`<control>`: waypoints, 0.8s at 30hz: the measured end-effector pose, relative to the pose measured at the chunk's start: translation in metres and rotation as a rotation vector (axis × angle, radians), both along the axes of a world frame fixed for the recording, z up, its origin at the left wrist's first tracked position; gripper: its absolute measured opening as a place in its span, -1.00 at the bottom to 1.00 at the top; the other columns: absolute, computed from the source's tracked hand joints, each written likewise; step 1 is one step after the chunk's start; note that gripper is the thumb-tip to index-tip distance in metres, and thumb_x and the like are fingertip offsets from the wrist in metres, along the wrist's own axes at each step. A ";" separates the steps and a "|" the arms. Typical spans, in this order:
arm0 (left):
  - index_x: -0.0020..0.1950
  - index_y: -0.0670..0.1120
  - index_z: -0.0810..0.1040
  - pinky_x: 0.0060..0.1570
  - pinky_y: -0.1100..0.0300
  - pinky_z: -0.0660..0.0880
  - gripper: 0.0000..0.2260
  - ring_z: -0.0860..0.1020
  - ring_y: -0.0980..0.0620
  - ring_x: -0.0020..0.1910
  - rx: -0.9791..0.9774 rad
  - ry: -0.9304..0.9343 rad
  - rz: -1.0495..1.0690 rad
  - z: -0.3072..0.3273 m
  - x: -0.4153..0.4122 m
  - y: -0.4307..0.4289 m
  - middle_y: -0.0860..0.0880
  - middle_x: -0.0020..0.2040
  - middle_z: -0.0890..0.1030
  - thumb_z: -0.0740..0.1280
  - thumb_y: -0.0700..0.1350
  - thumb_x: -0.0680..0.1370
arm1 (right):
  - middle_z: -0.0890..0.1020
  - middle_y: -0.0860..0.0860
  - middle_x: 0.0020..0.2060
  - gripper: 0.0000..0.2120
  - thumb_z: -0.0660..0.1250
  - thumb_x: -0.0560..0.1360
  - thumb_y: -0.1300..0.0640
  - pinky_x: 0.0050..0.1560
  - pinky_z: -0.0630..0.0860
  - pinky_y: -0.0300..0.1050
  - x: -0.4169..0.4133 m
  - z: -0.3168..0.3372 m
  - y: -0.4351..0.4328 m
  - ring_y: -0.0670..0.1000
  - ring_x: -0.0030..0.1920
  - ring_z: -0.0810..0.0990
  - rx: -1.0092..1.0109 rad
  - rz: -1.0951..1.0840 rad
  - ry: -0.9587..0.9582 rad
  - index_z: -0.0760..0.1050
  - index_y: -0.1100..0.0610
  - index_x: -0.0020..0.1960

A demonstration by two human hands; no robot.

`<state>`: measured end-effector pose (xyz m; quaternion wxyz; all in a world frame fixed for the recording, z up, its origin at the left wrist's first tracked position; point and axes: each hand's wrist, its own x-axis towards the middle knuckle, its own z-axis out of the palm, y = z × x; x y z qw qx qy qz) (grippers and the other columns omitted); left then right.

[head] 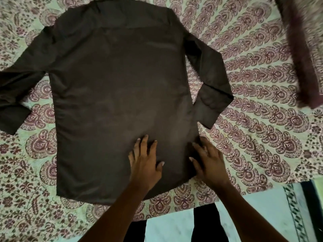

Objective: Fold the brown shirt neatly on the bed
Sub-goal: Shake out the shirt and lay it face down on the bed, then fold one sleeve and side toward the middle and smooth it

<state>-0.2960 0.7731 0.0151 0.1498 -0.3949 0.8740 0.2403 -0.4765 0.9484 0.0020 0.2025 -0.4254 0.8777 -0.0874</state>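
Note:
The brown shirt lies spread flat and back-up on the bed, collar far from me, hem near me. Its left sleeve stretches out to the left edge of view; its right sleeve angles down along the body. My left hand presses flat on the lower back of the shirt with fingers spread. My right hand rests flat at the shirt's lower right edge, fingers straight, partly on the cloth and partly on the bedsheet.
The bed carries a pale green sheet with a maroon paisley print. A folded patterned cloth lies at the upper right. The bed's near edge and pale floor show below, with my dark trouser legs.

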 end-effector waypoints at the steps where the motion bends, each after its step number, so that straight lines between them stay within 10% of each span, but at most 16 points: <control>1: 0.57 0.02 0.33 0.44 -0.24 0.29 -0.35 0.21 -0.19 0.59 0.018 0.055 0.018 0.003 -0.019 0.002 -0.06 0.61 0.23 0.42 0.14 0.53 | 0.34 0.13 0.55 -0.49 0.19 0.61 -0.16 0.40 0.38 0.25 -0.014 0.002 -0.007 0.22 0.48 0.39 -0.064 -0.088 0.001 0.42 0.03 0.49; 8: 0.48 -0.02 0.46 0.33 -0.06 0.52 -0.57 0.54 -0.02 0.28 0.337 0.371 0.205 -0.004 -0.180 0.005 -0.02 0.39 0.54 0.38 -0.14 0.61 | 0.50 0.21 0.29 -0.40 0.38 0.49 -0.10 0.19 0.55 0.24 -0.149 -0.007 -0.070 0.28 0.26 0.52 -0.228 -0.736 -0.084 0.37 0.18 0.42; 12: 0.38 -0.11 0.55 0.04 0.43 0.42 -0.66 0.58 0.09 0.04 0.346 0.467 0.482 -0.004 -0.260 -0.010 0.00 0.17 0.66 0.39 -0.21 0.60 | 0.58 0.16 0.24 -0.47 0.47 0.51 -0.02 0.27 0.50 0.19 -0.199 -0.006 -0.106 0.25 0.27 0.56 -0.162 -0.632 -0.122 0.40 0.15 0.38; 16: 0.17 0.03 0.62 0.14 0.13 0.57 -0.82 0.66 -0.04 0.07 0.471 0.481 0.829 -0.005 -0.309 -0.024 -0.01 0.02 0.71 0.43 0.01 0.59 | 0.65 0.15 0.07 -0.69 0.40 0.50 0.24 0.19 0.53 0.16 -0.226 0.008 -0.115 0.25 0.11 0.63 -0.193 -0.499 -0.131 0.54 0.16 0.23; 24: 0.17 -0.19 0.60 0.25 -0.16 0.53 -0.66 0.66 -0.21 0.11 1.378 0.777 1.113 0.051 -0.413 -0.010 -0.23 0.14 0.70 0.31 0.09 0.66 | 0.57 0.07 0.12 -0.67 0.35 0.48 0.19 0.03 0.58 0.11 -0.292 0.046 -0.060 0.09 0.01 0.57 -0.478 -0.120 0.027 0.60 0.10 0.23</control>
